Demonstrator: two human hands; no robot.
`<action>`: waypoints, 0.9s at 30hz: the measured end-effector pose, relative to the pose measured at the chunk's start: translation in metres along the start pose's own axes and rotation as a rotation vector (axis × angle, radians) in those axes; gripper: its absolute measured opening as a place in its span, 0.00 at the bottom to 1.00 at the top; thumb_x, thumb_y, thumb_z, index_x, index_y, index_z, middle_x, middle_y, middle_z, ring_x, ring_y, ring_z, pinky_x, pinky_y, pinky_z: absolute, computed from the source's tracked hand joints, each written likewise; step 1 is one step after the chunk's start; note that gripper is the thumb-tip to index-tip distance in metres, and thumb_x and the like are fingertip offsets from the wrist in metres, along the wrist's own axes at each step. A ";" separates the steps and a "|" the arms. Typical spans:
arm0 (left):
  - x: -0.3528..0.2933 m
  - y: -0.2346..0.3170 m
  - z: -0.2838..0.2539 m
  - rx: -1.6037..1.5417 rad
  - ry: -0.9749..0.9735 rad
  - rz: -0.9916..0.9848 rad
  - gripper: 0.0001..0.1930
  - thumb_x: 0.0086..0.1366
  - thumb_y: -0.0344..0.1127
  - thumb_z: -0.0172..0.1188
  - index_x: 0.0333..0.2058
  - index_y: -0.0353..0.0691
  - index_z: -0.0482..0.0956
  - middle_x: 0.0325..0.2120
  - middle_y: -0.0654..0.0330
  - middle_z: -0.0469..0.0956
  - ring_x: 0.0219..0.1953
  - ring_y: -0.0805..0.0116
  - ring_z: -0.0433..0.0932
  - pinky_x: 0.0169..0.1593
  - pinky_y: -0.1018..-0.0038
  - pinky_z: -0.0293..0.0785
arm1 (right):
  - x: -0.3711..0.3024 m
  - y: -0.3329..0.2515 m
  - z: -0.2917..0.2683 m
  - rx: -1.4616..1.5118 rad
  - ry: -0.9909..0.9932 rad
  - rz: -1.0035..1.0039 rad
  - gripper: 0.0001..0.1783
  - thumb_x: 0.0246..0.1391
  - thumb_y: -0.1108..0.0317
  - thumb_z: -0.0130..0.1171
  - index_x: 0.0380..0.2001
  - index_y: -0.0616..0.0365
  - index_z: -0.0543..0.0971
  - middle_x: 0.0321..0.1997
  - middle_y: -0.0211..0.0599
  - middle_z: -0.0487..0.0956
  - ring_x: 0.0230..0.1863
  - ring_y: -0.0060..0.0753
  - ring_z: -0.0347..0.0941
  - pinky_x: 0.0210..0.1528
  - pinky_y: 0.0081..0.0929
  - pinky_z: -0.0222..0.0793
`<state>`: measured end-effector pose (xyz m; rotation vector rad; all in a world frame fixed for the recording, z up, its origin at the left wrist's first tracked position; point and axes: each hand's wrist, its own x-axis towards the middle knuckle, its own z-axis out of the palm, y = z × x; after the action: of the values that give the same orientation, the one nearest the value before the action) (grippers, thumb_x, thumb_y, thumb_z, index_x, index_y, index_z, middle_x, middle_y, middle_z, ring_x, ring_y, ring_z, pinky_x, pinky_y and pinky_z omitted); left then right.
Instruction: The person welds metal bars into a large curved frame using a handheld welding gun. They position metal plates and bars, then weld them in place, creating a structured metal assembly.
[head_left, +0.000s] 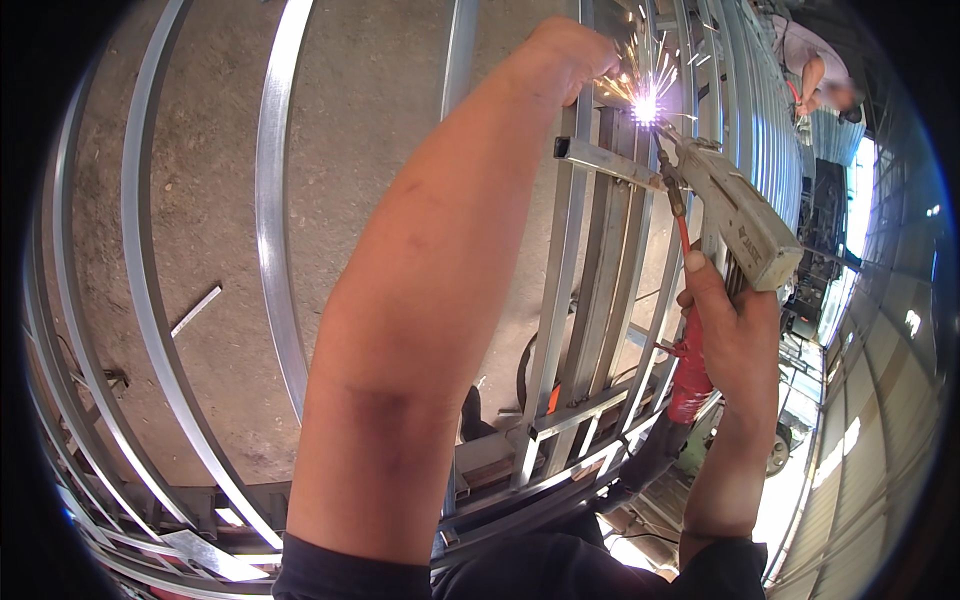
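Note:
My right hand point(735, 320) is wrapped round a welding torch point(692, 370) with a red handle, its thumb lying up along the shaft. Beside the torch's neck is a long beige, box-shaped piece point(745, 215); how the two are joined is unclear. The torch tip meets the metal frame in a bright arc point(645, 108), throwing sparks up and outward. Close to the left of that arc is my left hand point(575, 55), its fingers curled in. What they grip, if anything, is hidden. A short square tube point(610, 160) lies crosswise just below the arc.
Long shiny metal tubes point(272, 170) run over the dirt floor point(205, 130) on the left. More metal tubes point(560, 290) stand in the middle. A thick dark cable point(650, 460) trails from the torch. Another person point(812, 65) is at the upper right, near a corrugated wall point(880, 400).

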<state>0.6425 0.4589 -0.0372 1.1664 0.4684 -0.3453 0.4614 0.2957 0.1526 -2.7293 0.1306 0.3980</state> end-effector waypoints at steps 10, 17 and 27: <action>-0.011 0.006 0.000 -0.024 0.031 -0.035 0.18 0.60 0.30 0.72 0.46 0.25 0.85 0.48 0.43 0.82 0.51 0.51 0.80 0.52 0.54 0.78 | -0.003 -0.002 -0.002 0.006 -0.005 -0.003 0.17 0.70 0.59 0.64 0.51 0.62 0.79 0.31 0.29 0.79 0.32 0.19 0.73 0.35 0.24 0.69; 0.002 0.001 0.002 -0.034 0.020 0.015 0.17 0.61 0.29 0.71 0.45 0.23 0.84 0.43 0.44 0.84 0.44 0.52 0.84 0.47 0.56 0.81 | -0.005 -0.007 -0.004 0.000 -0.023 0.014 0.21 0.69 0.59 0.63 0.53 0.67 0.78 0.33 0.33 0.80 0.33 0.24 0.74 0.37 0.30 0.72; 0.001 0.000 0.002 -0.017 -0.013 -0.027 0.15 0.61 0.30 0.71 0.44 0.26 0.84 0.41 0.47 0.84 0.42 0.54 0.84 0.45 0.56 0.81 | -0.012 -0.002 -0.009 0.092 0.047 0.037 0.20 0.68 0.61 0.64 0.54 0.64 0.79 0.35 0.33 0.81 0.33 0.22 0.75 0.37 0.25 0.72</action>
<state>0.6436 0.4572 -0.0367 1.1412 0.4748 -0.3713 0.4523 0.2950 0.1651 -2.6502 0.2074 0.3296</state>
